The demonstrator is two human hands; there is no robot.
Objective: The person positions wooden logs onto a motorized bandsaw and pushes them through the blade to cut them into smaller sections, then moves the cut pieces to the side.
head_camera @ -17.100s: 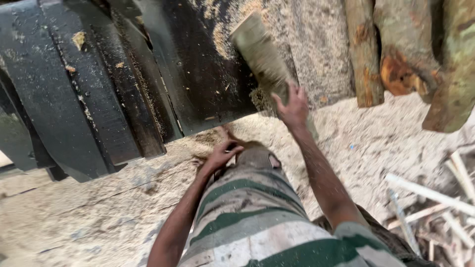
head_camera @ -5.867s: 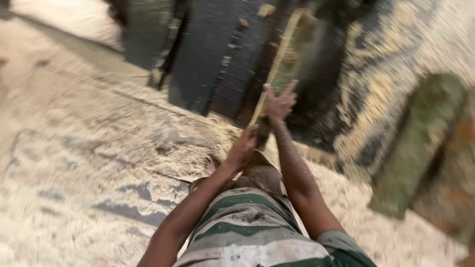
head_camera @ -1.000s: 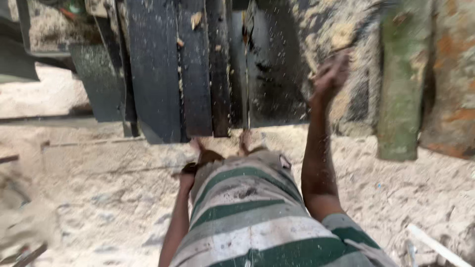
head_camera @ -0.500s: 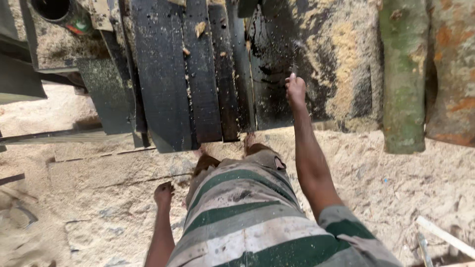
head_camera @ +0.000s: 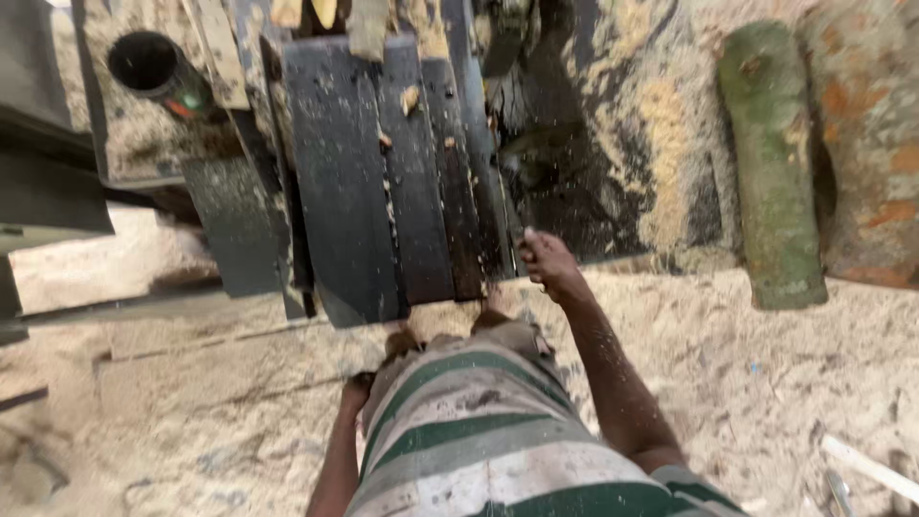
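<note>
At near edge of dark planks [head_camera: 383,191] (long axis running away): right hand [head_camera: 548,263] grip clenched on edge; left hand [head_camera: 356,391] unclear.

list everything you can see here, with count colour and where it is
dark machine body: one, black with sawdust on it, upper centre
pipe opening: one, dark and round, upper left
green log-like piece: one, mossy green, upright at right
rusty surface: one, orange-grey, far right
wood offcuts: a few, pale, top edge
pale stick: one, whitish, lower right
sawdust ground: tan, across the lower half
striped shirt: one, green and off-white, bottom centre
right hand: closed at the machine's lower edge; what it grips is unclear
left hand: hangs beside the shirt, mostly hidden
</note>
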